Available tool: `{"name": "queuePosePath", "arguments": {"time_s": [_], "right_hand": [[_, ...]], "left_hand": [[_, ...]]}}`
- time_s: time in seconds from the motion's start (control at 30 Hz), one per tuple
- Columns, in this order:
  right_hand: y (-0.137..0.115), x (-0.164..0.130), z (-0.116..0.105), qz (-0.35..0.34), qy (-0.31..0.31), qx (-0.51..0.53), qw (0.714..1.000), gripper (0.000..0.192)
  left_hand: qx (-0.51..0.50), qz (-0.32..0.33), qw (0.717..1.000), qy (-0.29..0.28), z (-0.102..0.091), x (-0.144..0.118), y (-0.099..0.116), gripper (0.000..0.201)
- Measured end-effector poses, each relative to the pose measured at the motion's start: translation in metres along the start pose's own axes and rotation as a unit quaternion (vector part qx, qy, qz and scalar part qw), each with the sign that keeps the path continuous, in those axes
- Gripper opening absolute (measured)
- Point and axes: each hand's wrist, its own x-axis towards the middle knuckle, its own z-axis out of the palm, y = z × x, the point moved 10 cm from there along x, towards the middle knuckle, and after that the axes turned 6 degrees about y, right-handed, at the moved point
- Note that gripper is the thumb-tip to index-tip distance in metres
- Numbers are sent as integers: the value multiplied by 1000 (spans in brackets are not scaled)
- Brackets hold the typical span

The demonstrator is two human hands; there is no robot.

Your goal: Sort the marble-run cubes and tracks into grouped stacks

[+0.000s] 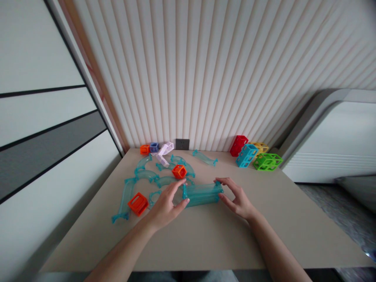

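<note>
A translucent teal straight track piece [202, 194] lies flat on the beige table [205, 239]. My left hand [166, 205] pinches its left end between thumb and fingers. My right hand [237, 197] grips its right end the same way. Just behind my left fingers sits a small orange open cube [179, 171]. Several more teal curved track pieces [147, 175] lie scattered to the left of it, and a second orange cube [138, 203] rests next to a long teal channel [124, 199].
At the back left by the wall are an orange cube [144, 149], a blue cube [154, 147] and a pale lilac piece [164, 152]. Red [238, 145], cyan [246, 155], yellow [259, 147] and green [267, 161] frame blocks stand back right. A wall socket [182, 144] sits centre back.
</note>
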Motion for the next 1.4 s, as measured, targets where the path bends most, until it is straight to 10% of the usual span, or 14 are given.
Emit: {"name": "queuePosePath", "arguments": {"time_s": [1.4], "right_hand": [[22, -5, 12, 92, -59, 41, 993, 66]], "left_hand": [[-11, -80, 996, -25, 4, -1, -24, 64]]}}
